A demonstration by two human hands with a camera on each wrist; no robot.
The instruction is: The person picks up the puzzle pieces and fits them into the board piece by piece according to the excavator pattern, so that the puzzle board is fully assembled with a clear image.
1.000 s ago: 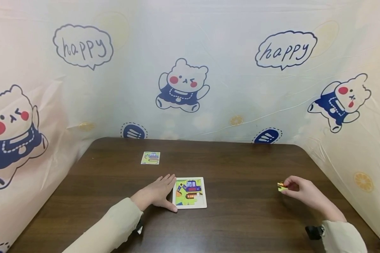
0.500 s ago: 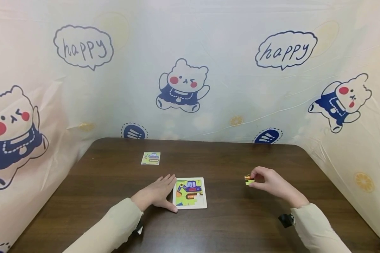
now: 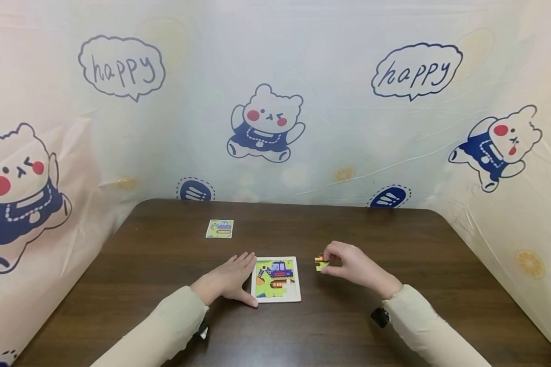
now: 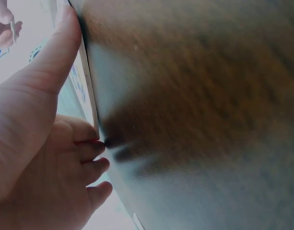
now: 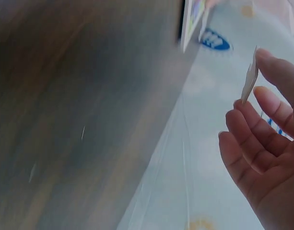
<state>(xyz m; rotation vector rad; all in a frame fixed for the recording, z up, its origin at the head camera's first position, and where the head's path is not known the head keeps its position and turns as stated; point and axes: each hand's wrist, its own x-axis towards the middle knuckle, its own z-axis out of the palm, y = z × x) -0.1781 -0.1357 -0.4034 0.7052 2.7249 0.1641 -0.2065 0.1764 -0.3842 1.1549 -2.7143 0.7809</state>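
Flat on the table lies a square jigsaw puzzle in a white frame (image 3: 298, 280), its picture (image 3: 275, 275) a blue excavator on green. A pale gap shows at its lower right. My left hand (image 3: 231, 279) rests along the frame's left side, fingers extended, thumb at the near corner. My right hand (image 3: 355, 267) pinches a green and orange jigsaw piece (image 3: 321, 263) between thumb and fingers, to the right of the puzzle and raised over the table. In the right wrist view this piece (image 5: 250, 79) appears edge-on, its thin pale side visible.
A small square card (image 3: 219, 229) with a similar excavator picture lies farther back, left of the puzzle. The dark wooden table (image 3: 372, 229) ends at a printed cloth backdrop (image 3: 335, 117), which hangs behind it and along both sides.
My right hand has moved left across the table with the jigsaw piece, from the far right to close beside the puzzle. The left hand stays at the frame.
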